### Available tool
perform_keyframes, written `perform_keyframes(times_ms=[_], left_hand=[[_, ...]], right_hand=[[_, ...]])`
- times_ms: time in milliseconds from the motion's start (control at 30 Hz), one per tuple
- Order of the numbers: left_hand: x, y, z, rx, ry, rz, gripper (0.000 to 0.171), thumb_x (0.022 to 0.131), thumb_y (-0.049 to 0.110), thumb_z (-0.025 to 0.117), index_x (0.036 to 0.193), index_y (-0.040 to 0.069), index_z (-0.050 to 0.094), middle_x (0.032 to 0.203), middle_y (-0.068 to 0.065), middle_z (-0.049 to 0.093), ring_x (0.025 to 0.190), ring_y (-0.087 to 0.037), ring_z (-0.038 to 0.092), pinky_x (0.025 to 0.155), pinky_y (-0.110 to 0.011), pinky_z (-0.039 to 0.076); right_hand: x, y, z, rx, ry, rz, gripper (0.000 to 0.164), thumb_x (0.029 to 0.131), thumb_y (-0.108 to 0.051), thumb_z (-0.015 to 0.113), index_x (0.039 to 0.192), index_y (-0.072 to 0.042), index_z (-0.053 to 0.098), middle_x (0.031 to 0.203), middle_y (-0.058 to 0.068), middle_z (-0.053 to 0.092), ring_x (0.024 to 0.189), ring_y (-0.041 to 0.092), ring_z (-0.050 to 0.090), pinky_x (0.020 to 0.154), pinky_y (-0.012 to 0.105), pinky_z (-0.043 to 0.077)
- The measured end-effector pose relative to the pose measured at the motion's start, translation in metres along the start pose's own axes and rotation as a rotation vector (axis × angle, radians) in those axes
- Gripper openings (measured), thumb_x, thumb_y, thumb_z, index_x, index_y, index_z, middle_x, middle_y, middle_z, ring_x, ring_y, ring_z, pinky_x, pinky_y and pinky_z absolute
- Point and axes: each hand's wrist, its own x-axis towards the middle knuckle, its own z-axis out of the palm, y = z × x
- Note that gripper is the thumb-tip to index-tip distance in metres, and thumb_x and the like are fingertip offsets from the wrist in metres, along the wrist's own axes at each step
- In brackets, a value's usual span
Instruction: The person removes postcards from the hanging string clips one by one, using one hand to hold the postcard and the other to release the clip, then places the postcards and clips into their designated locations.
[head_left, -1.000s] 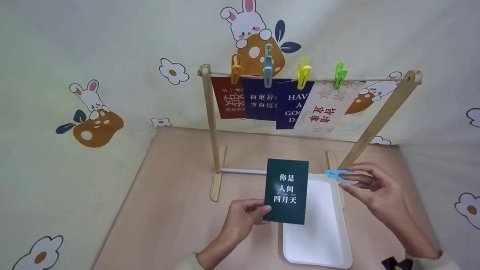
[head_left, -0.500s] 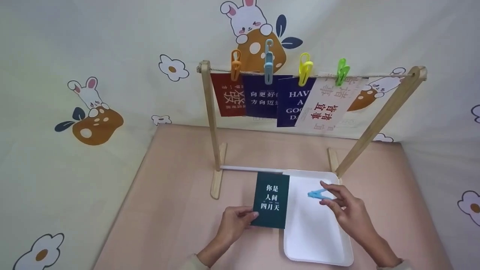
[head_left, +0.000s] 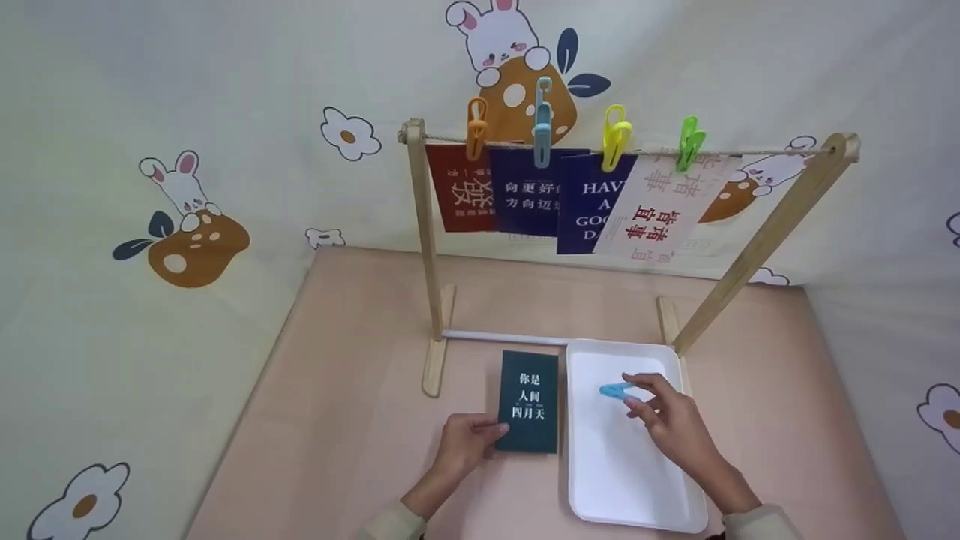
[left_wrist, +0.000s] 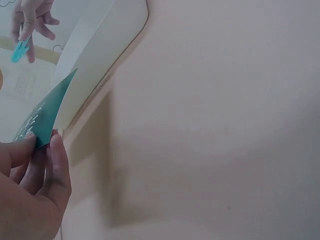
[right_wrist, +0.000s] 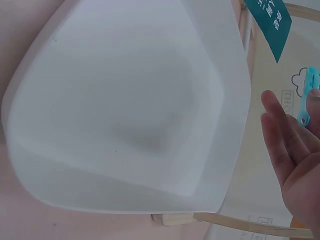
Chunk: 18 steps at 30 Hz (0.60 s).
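Green card [head_left: 529,390] pinched by left fingers [head_left: 493,433], blue clip [head_left: 613,391] by right fingers [head_left: 651,382], clip partly covered

This looks like a small craft or display corner set up on a tabletop; whether it belongs to a home, a studio or a shop cannot be told. A cream wall covering [head_left: 247,67], printed with cartoon white rabbits, rounded brown shapes and white flowers, rises beyond the left hand [head_left: 466,442] and the right hand [head_left: 671,420] and encloses them on both sides. A flat pinkish-beige tabletop [head_left: 337,390] spreads beneath them. Ahead stands a pale wooden frame [head_left: 765,244] strung with thin twine [head_left: 780,152]; a shallow white rectangular tray [head_left: 637,480] lies near the right hand.
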Motion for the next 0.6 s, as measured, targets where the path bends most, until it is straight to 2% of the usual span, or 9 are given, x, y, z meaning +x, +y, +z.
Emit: perform_keyframes(times_ms=[133,300,433,600], left_hand=[[0.006,-0.006,-0.003,0.004,0.011,-0.012,0.02,0.081,0.017,0.068,0.097,0.006,0.07,0.083,-0.008,0.072,0.061,-0.015,0.064,0.053,-0.025,0.053],[0.013,-0.016,-0.004,0.025,0.037,0.005,0.019,0.082,0.013,0.067,0.096,0.001,0.07,0.082,-0.011,0.071,0.057,-0.014,0.062,0.049,-0.024,0.051],[0.016,-0.024,-0.002,0.071,0.081,0.019,0.017,0.081,0.009,0.066,0.095,-0.001,0.069,0.081,-0.012,0.071,0.061,-0.014,0.064,0.049,-0.022,0.051],[0.02,-0.029,0.0,0.123,0.115,0.02,0.016,0.079,0.007,0.067,0.092,-0.002,0.069,0.077,-0.01,0.07,0.061,-0.014,0.064,0.049,-0.021,0.05]], right_hand=[[0.007,0.009,0.004,-0.085,0.064,-0.004,0.035,0.081,-0.013,0.068,0.114,-0.015,0.056,0.111,0.002,0.059,0.078,0.014,0.065,0.057,0.017,0.051],[0.017,0.018,0.009,-0.184,0.124,0.014,0.031,0.08,-0.014,0.07,0.109,-0.014,0.059,0.103,0.003,0.051,0.077,0.012,0.055,0.055,0.017,0.044],[0.024,0.024,0.011,-0.213,0.121,0.043,0.03,0.082,-0.014,0.069,0.11,-0.011,0.058,0.103,0.004,0.051,0.079,0.014,0.056,0.055,0.018,0.042],[0.032,0.032,0.016,-0.223,0.076,0.068,0.031,0.082,-0.01,0.067,0.111,-0.007,0.057,0.104,0.007,0.05,0.083,0.018,0.058,0.059,0.02,0.046]])
